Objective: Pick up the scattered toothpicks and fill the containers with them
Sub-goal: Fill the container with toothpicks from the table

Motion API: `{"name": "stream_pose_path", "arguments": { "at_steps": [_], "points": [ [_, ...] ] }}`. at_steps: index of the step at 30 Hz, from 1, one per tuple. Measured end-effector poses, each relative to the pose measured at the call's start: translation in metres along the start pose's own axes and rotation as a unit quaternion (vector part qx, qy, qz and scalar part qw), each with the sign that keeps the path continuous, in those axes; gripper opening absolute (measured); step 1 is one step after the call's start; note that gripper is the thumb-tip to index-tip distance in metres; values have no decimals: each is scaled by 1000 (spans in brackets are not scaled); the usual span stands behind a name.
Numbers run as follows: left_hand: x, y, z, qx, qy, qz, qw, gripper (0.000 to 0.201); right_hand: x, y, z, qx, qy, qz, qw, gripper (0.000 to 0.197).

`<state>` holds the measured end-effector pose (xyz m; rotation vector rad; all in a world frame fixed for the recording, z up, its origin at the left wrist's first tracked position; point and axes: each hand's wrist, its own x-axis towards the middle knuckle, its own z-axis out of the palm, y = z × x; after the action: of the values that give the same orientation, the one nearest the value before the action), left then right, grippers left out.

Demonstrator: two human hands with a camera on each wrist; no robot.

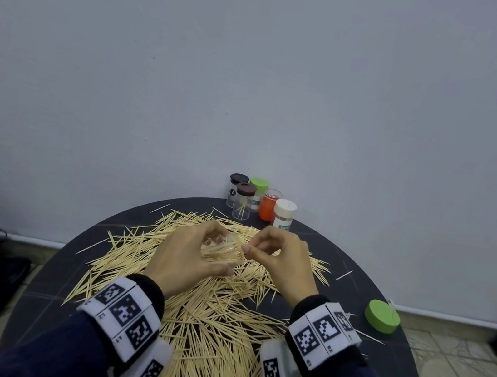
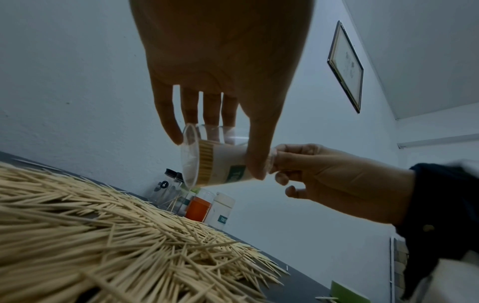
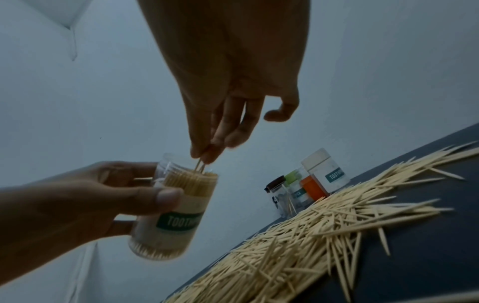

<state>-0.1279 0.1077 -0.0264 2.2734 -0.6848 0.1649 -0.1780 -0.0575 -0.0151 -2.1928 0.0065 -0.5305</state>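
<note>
My right fingers pinch a couple of toothpicks, their points aimed down into the open mouth of a clear toothpick jar. My right hand hovers just beside the jar's mouth, little finger curled away from the pinch. My left hand grips the jar, thumb across the front and fingers wrapped behind it. The jar is held above the table, tilted so its long axis leans and its mouth faces my right hand. It is packed with toothpicks standing lengthwise, ends showing at the top. Its green label reads "TOOTH", the rest hidden or blurred.

Loose toothpicks lie in a broad heap across the dark round table, pointing every way. At the table's far edge, against the wall, stands a cluster of containers: two clear jars with dark lids, the nearer holding a few slanted toothpicks, a green-lidded jar, an orange one, and a white-lidded jar with a partly readable green label. A loose green lid rests on the table's right side.
</note>
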Motion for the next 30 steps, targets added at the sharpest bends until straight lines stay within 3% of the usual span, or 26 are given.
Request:
{"name": "stream_pose_path", "arguments": {
  "at_steps": [8, 19, 23, 26, 30],
  "points": [
    [0, 2, -3, -5, 6, -5, 1000, 55, 1, 1, -2, 13, -37, 1, 999, 8],
    [-1, 1, -2, -32, -7, 11, 999, 56, 0, -1, -1, 24, -25, 1, 999, 9],
    [-1, 2, -6, -40, 2, 2, 999, 54, 3, 2, -8, -30, -16, 11, 999, 10],
    [1, 0, -9, -54, 5, -4, 999, 51, 5, 7, -10, -123, -88, 36, 988, 27],
    [4, -3, -15, -63, 9, -9, 998, 50, 5, 16, 0, -211, -214, 81, 950, 48]
  ]
}}
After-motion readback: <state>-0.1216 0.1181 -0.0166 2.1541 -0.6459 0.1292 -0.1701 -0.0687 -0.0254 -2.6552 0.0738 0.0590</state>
